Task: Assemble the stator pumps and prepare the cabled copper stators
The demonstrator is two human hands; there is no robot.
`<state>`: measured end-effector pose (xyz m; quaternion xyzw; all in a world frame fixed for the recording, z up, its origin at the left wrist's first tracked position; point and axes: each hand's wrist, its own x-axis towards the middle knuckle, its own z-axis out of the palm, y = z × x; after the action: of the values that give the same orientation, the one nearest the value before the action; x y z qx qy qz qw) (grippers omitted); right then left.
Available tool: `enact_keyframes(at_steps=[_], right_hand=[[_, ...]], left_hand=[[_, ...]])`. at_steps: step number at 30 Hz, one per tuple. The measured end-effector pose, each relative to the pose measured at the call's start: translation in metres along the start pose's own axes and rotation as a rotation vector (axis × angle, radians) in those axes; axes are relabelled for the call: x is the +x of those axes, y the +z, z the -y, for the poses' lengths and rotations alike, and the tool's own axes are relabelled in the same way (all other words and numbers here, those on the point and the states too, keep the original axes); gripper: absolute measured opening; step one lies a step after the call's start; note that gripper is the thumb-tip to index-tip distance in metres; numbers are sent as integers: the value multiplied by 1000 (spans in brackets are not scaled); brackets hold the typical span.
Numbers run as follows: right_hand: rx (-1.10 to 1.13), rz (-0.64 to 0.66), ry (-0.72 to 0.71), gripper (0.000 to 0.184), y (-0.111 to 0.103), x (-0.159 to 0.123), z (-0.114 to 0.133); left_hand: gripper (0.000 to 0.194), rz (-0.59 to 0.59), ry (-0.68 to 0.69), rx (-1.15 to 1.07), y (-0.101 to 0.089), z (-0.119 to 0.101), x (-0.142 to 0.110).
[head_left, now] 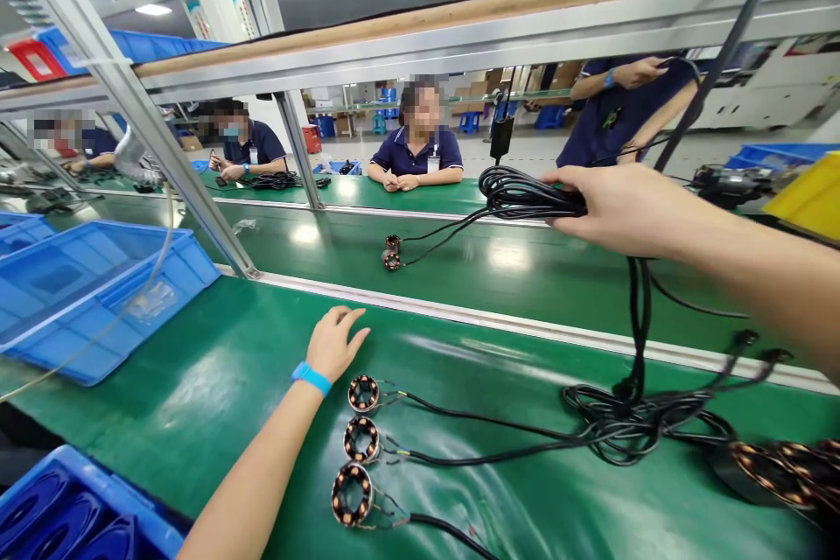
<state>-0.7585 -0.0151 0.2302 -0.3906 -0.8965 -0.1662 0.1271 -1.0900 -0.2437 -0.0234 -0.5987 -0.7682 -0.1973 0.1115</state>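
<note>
My right hand (613,203) is closed round a coiled bundle of black cables (515,192), raised over the green conveyor. Two leads run left from that bundle to a pair of small stators (392,259) with copper windings, lying on the conveyor. My left hand (333,345), with a blue wristband, is empty, its fingers apart just above the near green table. Close beside it stand three motor stators (360,439) in a row, wired to black cables (486,457). Those cables run right into a tangled heap (620,429) under my right hand.
More stators (780,472) are piled at the right edge. Blue bins (105,280) stand at left, another with dark blue parts (124,490) at lower left. A metal rail (420,312) and slanted post (177,140) border the table. Co-workers (420,144) sit beyond the conveyor (446,262).
</note>
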Motion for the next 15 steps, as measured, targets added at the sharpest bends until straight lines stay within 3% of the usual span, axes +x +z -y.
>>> enact_keyframes(at_steps=[3,7,11,15], right_hand=[[70,-37,28,56,-9,-15,-14],[131,17,72,56,-12,-44,-33],[45,95,77,53,-2,-76,-53],[-133,224,133,59,24,-104,-81]], left_hand=[[47,150,133,169,14,-28,66],[44,231,235,188,44,-56,133],[31,271,240,178,66,-68,165],[32,314,172,164,74,-69,186]])
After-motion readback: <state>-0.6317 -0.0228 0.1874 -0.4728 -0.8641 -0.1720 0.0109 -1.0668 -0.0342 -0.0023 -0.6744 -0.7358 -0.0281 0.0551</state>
